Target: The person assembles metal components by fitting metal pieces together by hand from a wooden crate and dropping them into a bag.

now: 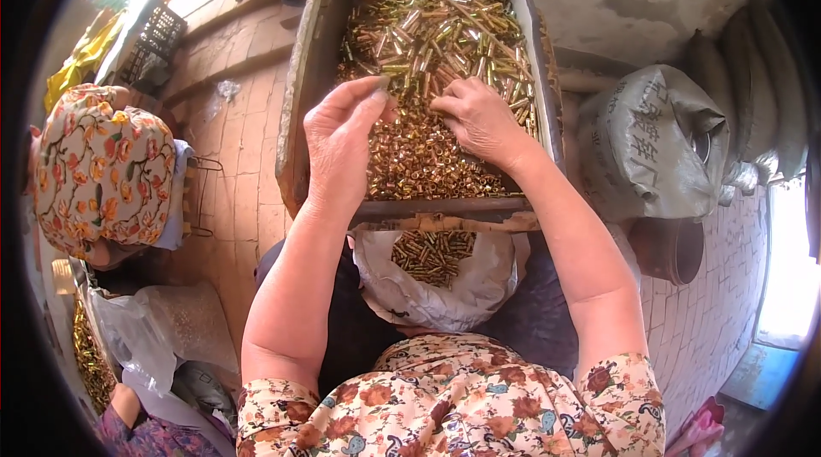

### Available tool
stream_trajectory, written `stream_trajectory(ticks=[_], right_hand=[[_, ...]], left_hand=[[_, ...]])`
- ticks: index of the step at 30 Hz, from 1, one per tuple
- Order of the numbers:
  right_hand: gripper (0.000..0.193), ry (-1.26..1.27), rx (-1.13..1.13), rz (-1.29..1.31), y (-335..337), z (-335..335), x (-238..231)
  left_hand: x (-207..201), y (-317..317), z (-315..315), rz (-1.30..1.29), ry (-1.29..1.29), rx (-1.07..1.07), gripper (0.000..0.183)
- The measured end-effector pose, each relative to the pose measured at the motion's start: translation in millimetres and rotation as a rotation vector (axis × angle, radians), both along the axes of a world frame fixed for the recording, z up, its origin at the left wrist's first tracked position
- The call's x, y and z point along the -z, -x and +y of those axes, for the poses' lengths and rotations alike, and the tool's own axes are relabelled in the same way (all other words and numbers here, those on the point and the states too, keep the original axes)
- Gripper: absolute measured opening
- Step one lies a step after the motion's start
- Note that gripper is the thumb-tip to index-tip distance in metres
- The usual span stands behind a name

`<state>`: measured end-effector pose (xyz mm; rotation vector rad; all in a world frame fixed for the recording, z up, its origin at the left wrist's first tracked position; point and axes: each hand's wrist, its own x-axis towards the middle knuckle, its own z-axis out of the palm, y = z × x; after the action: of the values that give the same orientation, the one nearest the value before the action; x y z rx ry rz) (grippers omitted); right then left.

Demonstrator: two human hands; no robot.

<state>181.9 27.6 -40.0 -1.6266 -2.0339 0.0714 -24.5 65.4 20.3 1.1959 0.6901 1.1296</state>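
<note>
A wooden box [297, 106] in front of me holds small brass-coloured metal pieces. Longer thin tubes [428, 25] lie heaped in its far part, and short ring-like pieces [428, 158] fill the near part. Over the left side of the box, my left hand [342, 128] is raised with thumb and forefinger pinched together; whatever is between them is too small to name. My right hand [483, 119] is down at the pile where long and short pieces meet, its fingers curled inward. Their tips are partly hidden among the pieces.
Below the box's near edge, an open white sack [496, 286] between my legs holds more tubes [434, 256]. A full grey sack [654, 145] and a brown bucket [671, 250] stand at right. People in floral clothing [103, 171] sit at left, near a black crate [154, 38].
</note>
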Motion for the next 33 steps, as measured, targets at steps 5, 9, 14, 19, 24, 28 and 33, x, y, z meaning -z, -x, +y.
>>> stream_trajectory(ticks=[5, 9, 14, 19, 24, 28, 33], right_hand=[[0.014, 0.011, -0.021, 0.047, -3.5, -13.0, -4.8], [0.015, 0.103, 0.024, 0.040, -11.0, -31.9, -9.8], [0.014, 0.196, 0.051, 0.130, -20.0, -49.8, -11.5], [0.014, 0.219, 0.042, 0.334, -22.4, -60.2, -13.5], [0.014, 0.191, 0.083, 0.386, -22.6, -65.0, -13.7], [0.013, 0.102, 0.135, 0.484, -21.0, -66.3, -13.0], [0.015, 0.131, 0.169, 0.747, -19.3, -64.3, -7.6]], left_hand=[[7.3, -8.0, -0.5, 0.040, -0.048, 0.026, 0.017], [18.5, -10.3, 2.5, 0.234, -0.118, 0.027, 0.018], [30.8, -21.2, 2.4, 0.628, -0.542, -0.010, 0.020], [27.1, -33.8, -7.5, 0.910, -0.752, 0.030, 0.019], [40.5, -46.6, -1.9, 0.981, -0.945, 0.070, 0.013], [49.1, -55.1, 2.8, 1.085, -1.065, 0.085, 0.012], [52.4, -64.8, 5.4, 1.163, -1.178, 0.173, 0.013]])
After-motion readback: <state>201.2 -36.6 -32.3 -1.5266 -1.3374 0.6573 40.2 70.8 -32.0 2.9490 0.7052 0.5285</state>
